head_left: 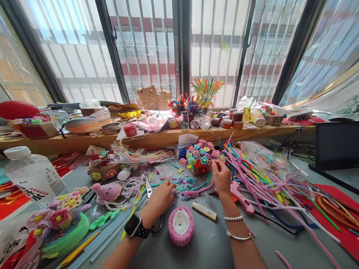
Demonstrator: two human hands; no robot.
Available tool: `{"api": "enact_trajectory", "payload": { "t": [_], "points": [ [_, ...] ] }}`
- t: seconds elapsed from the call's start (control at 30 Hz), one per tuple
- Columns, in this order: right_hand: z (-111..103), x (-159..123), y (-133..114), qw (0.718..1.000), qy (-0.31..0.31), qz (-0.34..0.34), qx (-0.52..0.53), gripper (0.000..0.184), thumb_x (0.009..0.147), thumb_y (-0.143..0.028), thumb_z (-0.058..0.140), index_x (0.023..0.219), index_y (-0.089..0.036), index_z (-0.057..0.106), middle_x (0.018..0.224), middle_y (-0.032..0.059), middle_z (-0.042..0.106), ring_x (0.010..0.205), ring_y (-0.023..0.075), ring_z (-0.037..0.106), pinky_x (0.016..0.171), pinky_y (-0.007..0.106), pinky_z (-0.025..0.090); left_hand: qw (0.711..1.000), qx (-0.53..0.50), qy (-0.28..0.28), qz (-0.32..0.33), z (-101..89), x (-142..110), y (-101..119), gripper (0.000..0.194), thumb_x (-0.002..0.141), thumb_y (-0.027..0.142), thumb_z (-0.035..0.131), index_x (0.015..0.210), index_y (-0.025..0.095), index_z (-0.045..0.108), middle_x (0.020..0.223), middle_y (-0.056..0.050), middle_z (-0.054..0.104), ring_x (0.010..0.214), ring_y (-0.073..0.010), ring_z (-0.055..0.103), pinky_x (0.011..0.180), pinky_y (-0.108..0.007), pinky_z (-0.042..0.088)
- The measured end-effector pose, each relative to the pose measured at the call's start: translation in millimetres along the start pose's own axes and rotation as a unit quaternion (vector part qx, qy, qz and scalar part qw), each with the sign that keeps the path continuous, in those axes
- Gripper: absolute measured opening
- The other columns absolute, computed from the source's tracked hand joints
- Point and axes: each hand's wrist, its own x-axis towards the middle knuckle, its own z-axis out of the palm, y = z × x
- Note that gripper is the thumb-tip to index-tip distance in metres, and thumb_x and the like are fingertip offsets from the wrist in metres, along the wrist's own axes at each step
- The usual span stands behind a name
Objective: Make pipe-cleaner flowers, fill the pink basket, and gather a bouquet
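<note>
My left hand (162, 194), with a watch on its wrist, reaches over a pile of cut fuzzy pipe-cleaner pieces (185, 182). Its fingers are curled together, and whatever they grip is hidden. At the right edge of a small basket of crocheted-looking flowers (202, 155), my right hand (222, 177) has thumb and finger pinched; what is between them is too small to make out. Scissors (148, 187) lie partly under my left hand. Between my forearms sits a pink fuzzy oval cup (181, 226) with a white coiled inside. A lighter (204, 211) lies beside it.
A pink glue gun (241, 198) with a black cord rests right of my right hand, before a heap of pipe cleaners (252, 175). Pearl strings (129, 194), clear glue sticks (112, 233) and a plastic bottle (33, 175) are at left. A laptop (336, 153) stands at right.
</note>
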Motion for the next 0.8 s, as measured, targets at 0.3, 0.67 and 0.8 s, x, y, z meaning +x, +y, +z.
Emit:
{"api": "enact_trajectory", "payload": {
  "t": [0.3, 0.67, 0.8],
  "points": [
    [5, -2, 0, 0.999, -0.030, 0.014, 0.004, 0.029, 0.072, -0.034, 0.041, 0.081, -0.013, 0.059, 0.074, 0.0085, 0.065, 0.065, 0.0183, 0.060, 0.063, 0.029, 0.046, 0.999, 0.040, -0.011, -0.015, 1.2, 1, -7, 0.024, 0.073, 0.010, 0.036, 0.087, 0.019, 0.054, 0.089, -0.007, 0.058, 0.079, -0.0179, 0.056, 0.066, -0.027, 0.040],
    [11, -12, -8, 0.998, -0.062, -0.016, -0.026, 0.025, 0.072, -0.029, 0.041, 0.081, -0.014, 0.059, 0.077, 0.0079, 0.064, 0.070, 0.0184, 0.058, 0.066, 0.030, 0.045, 0.999, 0.003, 0.043, 0.016, -13.2, 11, 13, 0.019, 0.076, 0.023, 0.042, 0.089, 0.019, 0.056, 0.088, -0.007, 0.060, 0.083, -0.0196, 0.056, 0.068, -0.027, 0.040],
    [9, -11, -13, 0.997, -0.062, -0.030, -0.029, 0.026, 0.074, -0.028, 0.039, 0.082, -0.014, 0.059, 0.078, 0.0074, 0.064, 0.069, 0.0167, 0.058, 0.065, 0.028, 0.045, 0.992, -0.045, 0.116, 0.007, -6.3, 12, -1, 0.023, 0.080, 0.025, 0.036, 0.093, 0.018, 0.053, 0.090, -0.007, 0.059, 0.085, -0.0174, 0.055, 0.073, -0.027, 0.040]
  ]
}}
